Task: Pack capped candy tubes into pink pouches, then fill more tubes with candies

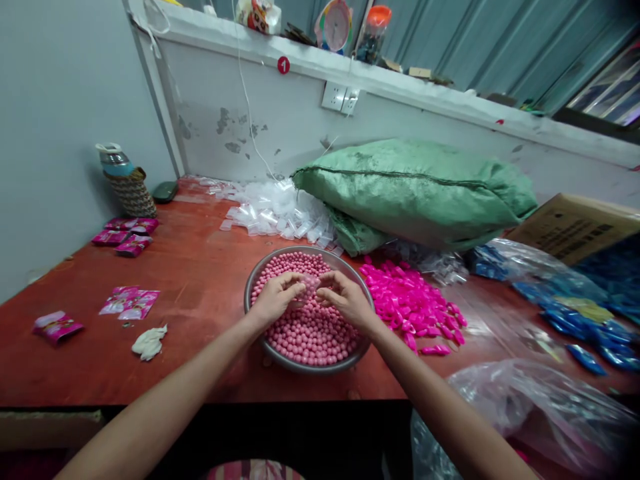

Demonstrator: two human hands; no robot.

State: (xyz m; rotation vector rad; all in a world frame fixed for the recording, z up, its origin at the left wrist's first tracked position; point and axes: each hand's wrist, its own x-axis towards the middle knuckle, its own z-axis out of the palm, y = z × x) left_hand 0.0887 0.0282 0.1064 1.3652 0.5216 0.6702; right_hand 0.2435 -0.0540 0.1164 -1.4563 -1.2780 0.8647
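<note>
A grey metal bowl full of round pink beads stands on the red table in front of me. Above the beads, my left hand and my right hand come together from either side. Between their fingertips is a small clear plastic bag, pinched at both edges. Pink shows through it, though whether beads are inside or only behind it I cannot tell. To the right of the bowl lies a heap of bright pink plastic pieces.
Behind the bowl lie many small clear bags and a large green sack. Pink packets, a crumpled white cloth and a bottle in a woven holder are at left. Blue packets, a carton and plastic sheeting are at right.
</note>
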